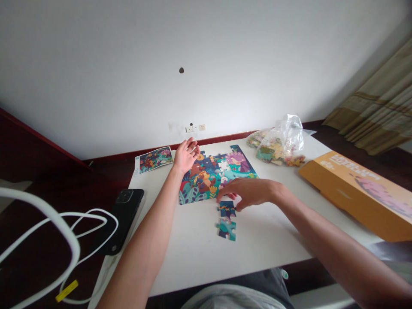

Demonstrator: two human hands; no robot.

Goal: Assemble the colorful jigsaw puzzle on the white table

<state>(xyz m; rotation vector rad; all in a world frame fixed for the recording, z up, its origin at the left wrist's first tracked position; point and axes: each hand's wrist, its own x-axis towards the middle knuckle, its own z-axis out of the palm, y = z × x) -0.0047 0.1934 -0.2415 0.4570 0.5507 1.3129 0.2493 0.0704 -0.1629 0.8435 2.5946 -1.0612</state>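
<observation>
A partly assembled jigsaw puzzle (214, 176) with colourful jungle animals and foliage lies on the white table (189, 257). My left hand (186, 156) is open, fingers spread, at the puzzle's far left corner, holding nothing. My right hand (246, 193) curves over the puzzle's near edge, just above a loose dark blue puzzle piece (227, 209). Its fingertips partly hide what lies beneath them, so any grip is unclear. A second joined puzzle chunk (227, 229) lies closer to me, just below the loose piece.
A printed picture card (156, 159) lies at the far left of the table. A black phone (124, 219) sits on the left edge, near white cables. A clear plastic bag (277, 148) of puzzle pieces and an orange puzzle box (354, 193) lie to the right.
</observation>
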